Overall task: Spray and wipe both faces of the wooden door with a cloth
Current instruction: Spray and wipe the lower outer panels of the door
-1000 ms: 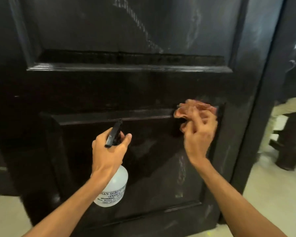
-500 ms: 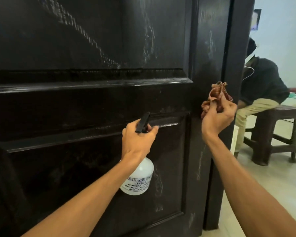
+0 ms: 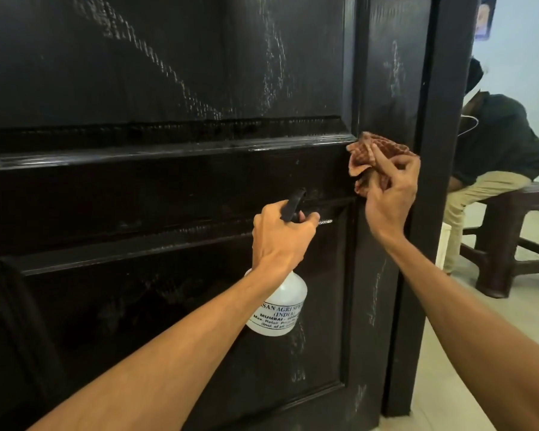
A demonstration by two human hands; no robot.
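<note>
Right hand (image 3: pixel 388 194) clutches cloth (image 3: pixel 375 154) against door (image 3: pixel 168 73); left hand (image 3: pixel 280 234) grips spray bottle (image 3: pixel 277 309)

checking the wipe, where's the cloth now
Head view, right of centre: the cloth is bunched in the right hand, at the right side of the door, up and right of the bottle.

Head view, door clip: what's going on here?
A person is cleaning a dark wooden door. The left hand grips a white spray bottle by its black trigger head, low in front of the door. The right hand holds a bunched reddish cloth against the door's right edge strip, level with the middle rail. Pale streaks mark the door higher up. Another person sits on a bench beyond the door.
</note>
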